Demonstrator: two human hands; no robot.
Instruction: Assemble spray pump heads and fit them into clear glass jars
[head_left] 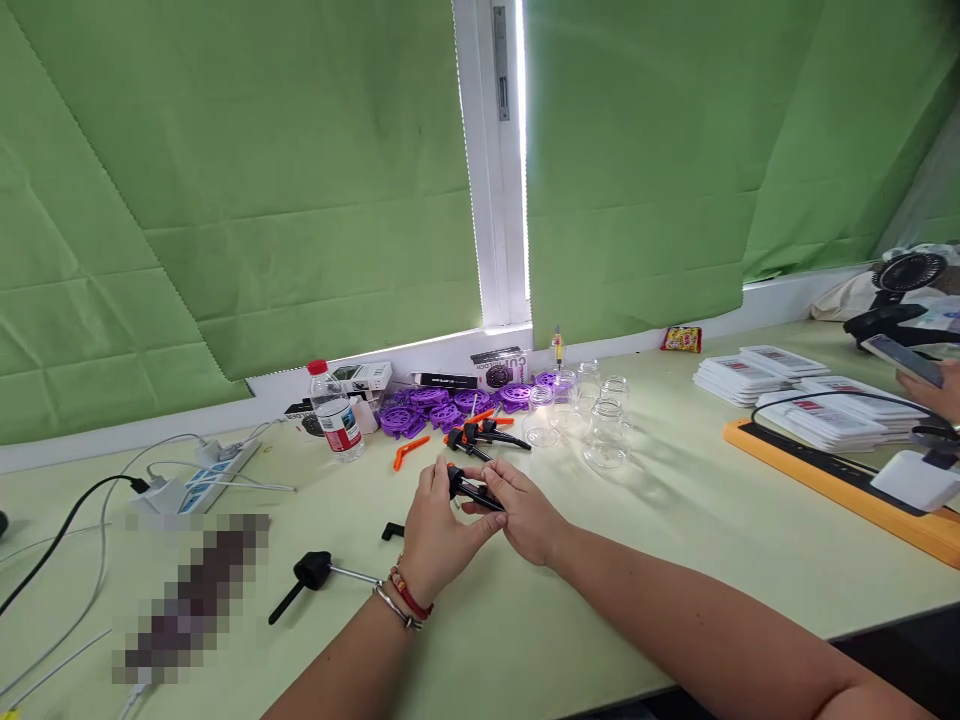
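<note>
My left hand (435, 535) and my right hand (523, 510) meet over the pale green table (675, 530), both gripping a small black clamp with an orange tip (469, 488) between the fingers. A bracelet and red cord sit on my left wrist. Just behind the hands lie more black and orange clamps (480, 435) and a loose orange piece (409, 451). A black-handled metal bar (319, 575) lies on the table left of my left hand, with a small black part (392, 531) near it.
Purple plastic parts (435, 408), small boxes and a water bottle (335, 412) line the back. Several clear glass jars (600, 415) stand to the right. A power strip (206, 475) with cables lies left. White card stacks (795, 395) and an orange-edged tray (840, 480) sit at right; another person's hand (934, 385) holds a phone.
</note>
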